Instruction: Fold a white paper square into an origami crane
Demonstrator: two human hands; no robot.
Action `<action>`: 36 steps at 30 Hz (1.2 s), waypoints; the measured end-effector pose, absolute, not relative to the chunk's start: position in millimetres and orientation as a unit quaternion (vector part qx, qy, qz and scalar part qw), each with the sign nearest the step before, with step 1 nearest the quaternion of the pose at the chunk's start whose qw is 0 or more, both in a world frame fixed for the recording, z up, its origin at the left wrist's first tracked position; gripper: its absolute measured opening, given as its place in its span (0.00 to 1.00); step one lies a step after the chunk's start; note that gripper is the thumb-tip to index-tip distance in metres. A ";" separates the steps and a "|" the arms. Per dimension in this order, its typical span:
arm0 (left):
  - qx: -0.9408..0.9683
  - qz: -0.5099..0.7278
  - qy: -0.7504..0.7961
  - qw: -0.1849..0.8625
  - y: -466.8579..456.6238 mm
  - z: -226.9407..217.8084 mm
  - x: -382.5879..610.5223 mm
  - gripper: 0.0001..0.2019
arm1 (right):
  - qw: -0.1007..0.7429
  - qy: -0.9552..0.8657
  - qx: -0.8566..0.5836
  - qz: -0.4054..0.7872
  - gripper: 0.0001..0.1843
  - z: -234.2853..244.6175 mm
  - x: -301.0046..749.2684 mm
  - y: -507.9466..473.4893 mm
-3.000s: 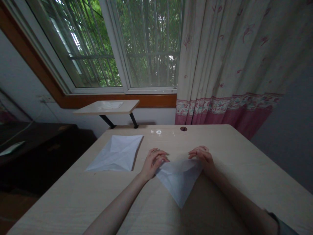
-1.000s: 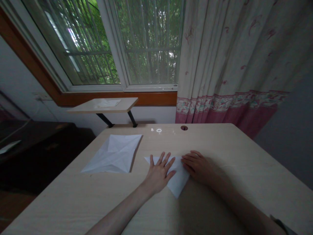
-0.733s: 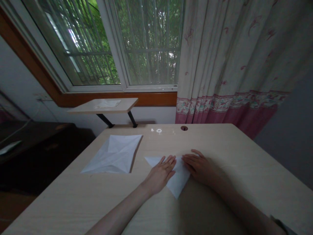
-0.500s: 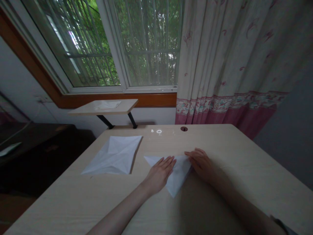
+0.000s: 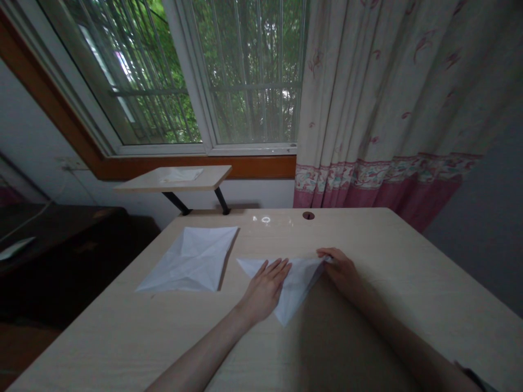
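Note:
A white sheet folded into a triangle [image 5: 295, 286] lies on the desk, one point towards me and its long edge at the far side. My left hand [image 5: 267, 286] rests flat on it left of the middle, fingers stretched out. At the triangle's right corner, my right hand [image 5: 338, 268] has its fingers closed on the sheet and lifts that corner slightly. The thumb and the pinched tip are partly hidden. To the left, a second white sheet [image 5: 192, 261], unfolded and creased, lies apart from both hands. Whether the sheets are paper or thin cloth I cannot tell.
The pale wooden desk [image 5: 122, 337] carries a small raised shelf [image 5: 151, 179] at its back left, with a white piece [image 5: 182, 175] on top. A round cable hole [image 5: 308, 216] sits near the far edge. Behind are a barred window and a curtain [image 5: 347, 109]; a dark table [image 5: 73, 234] stands left.
My right hand has gone from lying on the triangle's corner to gripping it, and that corner has shifted right and up a little. My left hand stays nearly in place.

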State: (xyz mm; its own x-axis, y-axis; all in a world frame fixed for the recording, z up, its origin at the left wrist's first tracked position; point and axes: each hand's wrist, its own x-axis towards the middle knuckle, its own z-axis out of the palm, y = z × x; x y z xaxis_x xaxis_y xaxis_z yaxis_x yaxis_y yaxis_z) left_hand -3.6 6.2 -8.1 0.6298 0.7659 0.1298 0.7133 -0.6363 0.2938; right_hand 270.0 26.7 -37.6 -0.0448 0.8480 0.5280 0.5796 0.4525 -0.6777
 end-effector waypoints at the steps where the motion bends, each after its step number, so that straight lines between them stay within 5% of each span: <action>1: 0.892 0.126 0.420 0.106 5.9 -7.2 -2.7 0.25 | 0.470 -0.706 -0.510 0.146 0.16 -36.4 269.3 27.1; 11: 0.886 0.116 0.440 0.088 5.3 -5.9 1.8 0.22 | 0.490 -0.661 -0.545 0.162 0.11 -30.6 268.9 30.7; 20: 0.892 0.116 0.432 0.070 6.4 -7.3 -1.5 0.21 | 0.510 -0.671 -0.531 0.092 0.21 -37.1 275.4 31.6; 25: 0.889 0.106 0.439 0.067 6.0 -6.2 -3.6 0.22 | 0.460 -0.744 -0.484 -0.004 0.20 -35.9 265.4 21.0; 36: 0.901 0.080 0.420 0.069 5.8 -8.0 -4.7 0.26 | 0.221 -0.861 -0.455 0.053 0.25 -37.5 238.4 0.0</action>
State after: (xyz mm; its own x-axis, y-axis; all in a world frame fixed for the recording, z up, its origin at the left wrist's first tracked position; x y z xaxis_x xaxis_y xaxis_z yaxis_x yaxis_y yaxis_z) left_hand -4.7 5.8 -8.0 0.6339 0.7687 0.0854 0.7468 -0.6370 0.1911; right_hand 238.4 0.0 -37.5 -0.4872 0.8074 0.3328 0.7607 0.5795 -0.2925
